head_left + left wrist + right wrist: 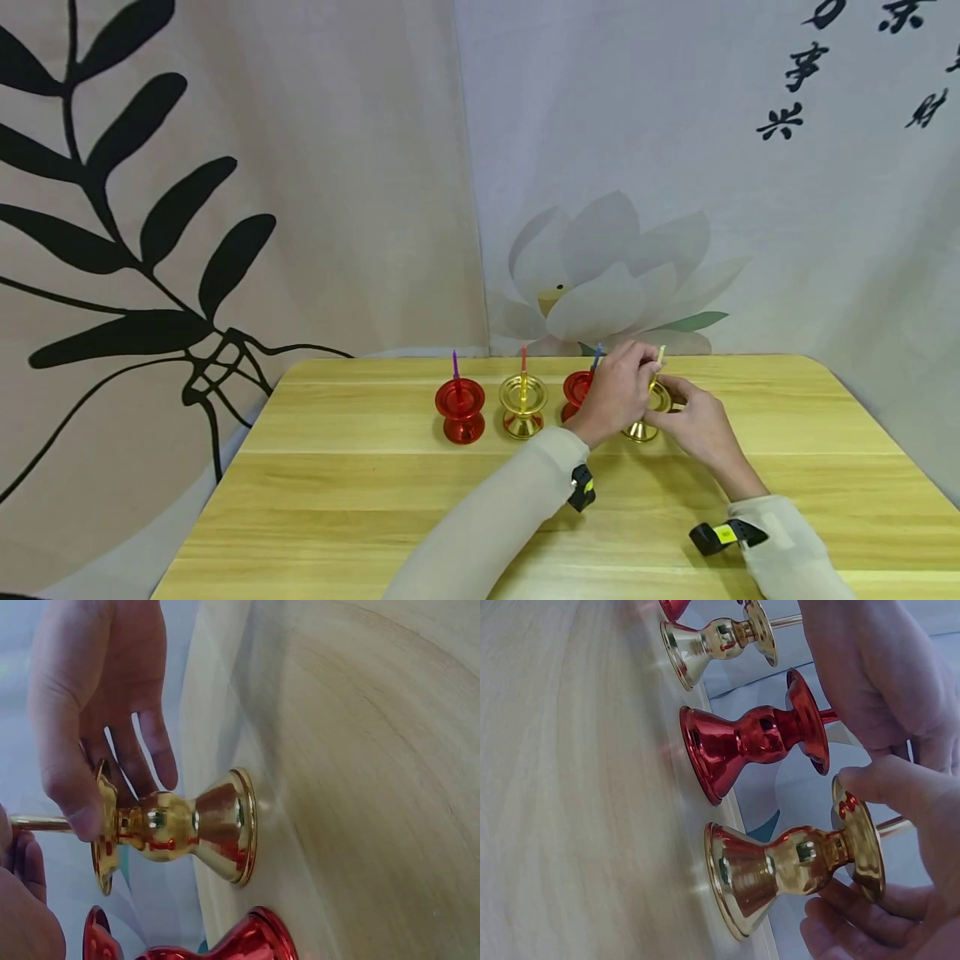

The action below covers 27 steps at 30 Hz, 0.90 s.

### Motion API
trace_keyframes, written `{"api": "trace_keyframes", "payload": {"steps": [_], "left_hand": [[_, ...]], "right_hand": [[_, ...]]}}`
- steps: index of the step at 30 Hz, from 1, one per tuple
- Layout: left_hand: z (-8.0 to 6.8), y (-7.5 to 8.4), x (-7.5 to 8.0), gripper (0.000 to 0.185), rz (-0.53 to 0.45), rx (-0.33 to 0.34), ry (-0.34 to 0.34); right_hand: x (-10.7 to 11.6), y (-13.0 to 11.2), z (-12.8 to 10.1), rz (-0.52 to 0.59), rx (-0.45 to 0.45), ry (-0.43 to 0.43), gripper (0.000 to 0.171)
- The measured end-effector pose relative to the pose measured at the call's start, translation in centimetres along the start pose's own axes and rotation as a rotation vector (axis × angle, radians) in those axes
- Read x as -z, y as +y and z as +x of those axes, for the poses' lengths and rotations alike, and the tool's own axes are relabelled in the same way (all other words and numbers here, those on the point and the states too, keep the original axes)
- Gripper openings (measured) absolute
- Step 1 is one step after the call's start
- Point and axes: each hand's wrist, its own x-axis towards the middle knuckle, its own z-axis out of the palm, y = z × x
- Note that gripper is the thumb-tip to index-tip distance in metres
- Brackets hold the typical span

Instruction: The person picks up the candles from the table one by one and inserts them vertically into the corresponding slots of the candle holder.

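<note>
A gold candle holder stands upright on the table at the right end of a row. My left hand reaches over its top and pinches a thin yellow candle above the dish, at the end of the gold post. Steadying the same holder, my right hand grips the dish rim, thumb on the near side and fingers around the far side. Just left, partly hidden by my left hand, is a red candle holder with a blue candle.
Farther left stand a second gold candle holder with a pink candle and another red holder with a purple candle. All are near the back edge of the wooden table. A printed curtain hangs behind.
</note>
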Motion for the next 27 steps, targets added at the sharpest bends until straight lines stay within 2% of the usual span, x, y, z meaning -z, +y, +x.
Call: {"api": "trace_keyframes", "payload": {"steps": [7,17,20,24,27], "left_hand": [[0.1,-0.2,0.0,0.012,0.026,-0.016,0.017],[0.0,-0.2,0.3,0.010,0.039,0.079,-0.021],[-0.4,0.1,0.3,0.015,0.039,0.129,-0.059],[-1.3,0.8,0.5,0.034,0.044,0.208,-0.145],[-2.2,1.4,1.2,0.045,0.035,0.215,-0.192]], "right_hand": [[-0.1,0.0,0.3,0.003,0.001,0.000,0.077],[-0.3,0.2,0.8,0.003,0.003,-0.006,0.077],[-0.2,0.3,0.9,-0.001,0.004,0.000,0.075],[-0.1,0.3,0.9,0.006,0.003,0.003,0.072],[0.2,0.4,0.8,0.017,-0.003,0.003,0.071]]}}
